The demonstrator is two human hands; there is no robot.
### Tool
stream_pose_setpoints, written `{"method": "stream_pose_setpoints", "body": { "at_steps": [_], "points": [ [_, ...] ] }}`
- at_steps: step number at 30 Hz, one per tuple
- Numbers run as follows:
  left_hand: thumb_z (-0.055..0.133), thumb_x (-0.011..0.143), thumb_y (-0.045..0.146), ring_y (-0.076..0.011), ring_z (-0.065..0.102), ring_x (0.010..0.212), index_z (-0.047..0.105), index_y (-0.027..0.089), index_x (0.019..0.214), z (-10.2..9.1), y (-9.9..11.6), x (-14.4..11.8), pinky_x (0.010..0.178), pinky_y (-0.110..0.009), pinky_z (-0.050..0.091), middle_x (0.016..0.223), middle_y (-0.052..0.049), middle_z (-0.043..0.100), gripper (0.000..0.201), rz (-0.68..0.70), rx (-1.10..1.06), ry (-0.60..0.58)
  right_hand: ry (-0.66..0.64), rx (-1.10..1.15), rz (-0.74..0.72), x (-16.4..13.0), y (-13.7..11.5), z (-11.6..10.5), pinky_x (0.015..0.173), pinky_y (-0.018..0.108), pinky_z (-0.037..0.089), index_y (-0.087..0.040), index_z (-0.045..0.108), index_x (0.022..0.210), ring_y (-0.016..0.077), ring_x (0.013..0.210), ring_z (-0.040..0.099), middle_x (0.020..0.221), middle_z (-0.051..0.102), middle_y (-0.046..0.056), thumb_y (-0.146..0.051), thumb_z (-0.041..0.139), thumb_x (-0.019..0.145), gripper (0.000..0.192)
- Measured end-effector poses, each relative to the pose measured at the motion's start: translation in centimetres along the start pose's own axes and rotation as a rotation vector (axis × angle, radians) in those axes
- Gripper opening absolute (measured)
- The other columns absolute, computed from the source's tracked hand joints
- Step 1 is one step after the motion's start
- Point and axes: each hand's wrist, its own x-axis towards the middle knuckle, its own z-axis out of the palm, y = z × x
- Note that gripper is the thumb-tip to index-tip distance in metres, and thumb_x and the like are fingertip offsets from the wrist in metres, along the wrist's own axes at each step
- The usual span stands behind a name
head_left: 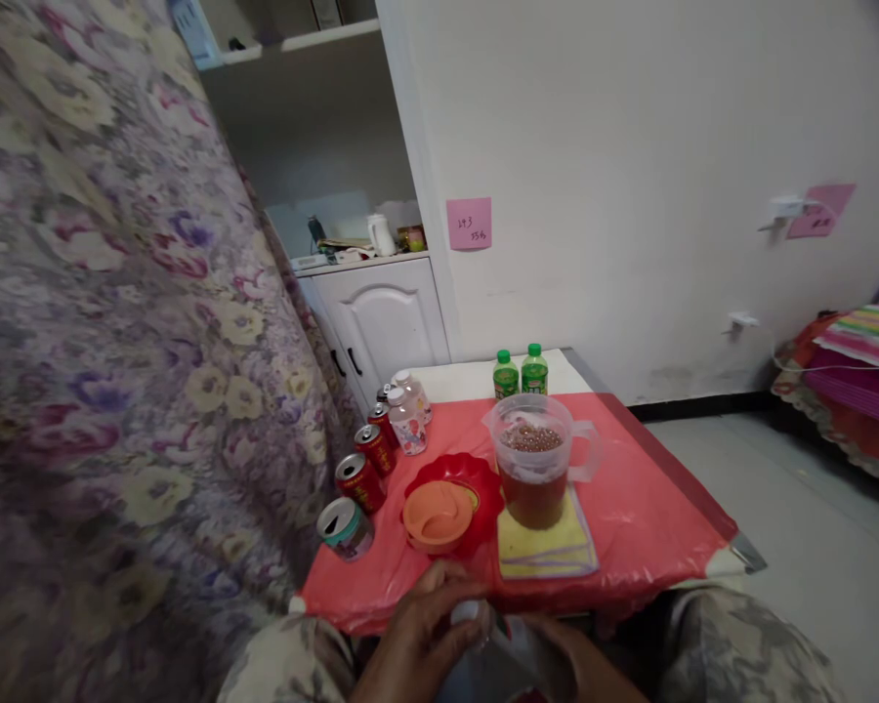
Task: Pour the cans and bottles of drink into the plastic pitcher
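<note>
- Two green bottles (520, 373) stood at the far edge of the table.
- Three red cans (360, 481) lined the left side.
- One teal-topped can (345, 527) lay nearest.
- Two clear pink-labelled bottles (408, 410) stood at far left.
- One pitcher (538, 459), one red bowl (460, 488), one orange lid (437, 516).
- Two pink notes (469, 224) hung on the wall.

Both hands, left hand (417, 640) and right hand (567, 664), are bare with no sleeves showing; the knees wear grey-and-tan camouflage trousers (747, 640)
</note>
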Motion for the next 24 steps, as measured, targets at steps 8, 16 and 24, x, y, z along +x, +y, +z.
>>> {"method": "stream_pose_setpoints", "body": {
  "at_steps": [8, 16, 24],
  "points": [
    [0.068, 0.083, 0.034, -0.0276, 0.056, 0.130, 0.068, 0.034, 0.125, 0.1, -1.3, -0.9, 0.111, -0.042, 0.040, 0.136, -0.006, 0.066, 0.042, -0.054, -0.020, 0.067, -0.004, 0.061, -0.017, 0.5, 0.5, 0.1, 0.119, 0.044, 0.031, -0.014, 0.049, 0.144, 0.0344, 0.140, 0.043, 0.152, 0.049, 0.016, -0.051, 0.083, 0.060, 0.097],
    [0.070, 0.082, 0.036, -0.0239, 0.068, 0.095, 0.076, 0.024, 0.102, 0.2, 0.0, -0.2, 0.085, -0.032, 0.053, 0.099, -0.005, 0.076, 0.024, -0.097, 0.106, 0.135, -0.006, 0.031, -0.020, 0.7, 0.9, 0.1, 0.118, 0.045, 0.031, -0.014, 0.048, 0.144, 0.0343, 0.140, 0.043, 0.152, 0.048, 0.017, -0.052, 0.082, 0.062, 0.097],
    [0.066, 0.083, 0.031, -0.0277, 0.054, 0.132, 0.068, 0.032, 0.124, -0.1, -1.2, -1.0, 0.113, -0.044, 0.037, 0.138, -0.006, 0.065, 0.040, -0.128, 0.019, 0.089, -0.025, 0.110, -0.069, 0.7, 0.7, 0.0, 0.119, 0.049, 0.029, -0.017, 0.049, 0.143, 0.0349, 0.141, 0.042, 0.152, 0.048, 0.016, -0.049, 0.082, 0.063, 0.093]
  ]
}}
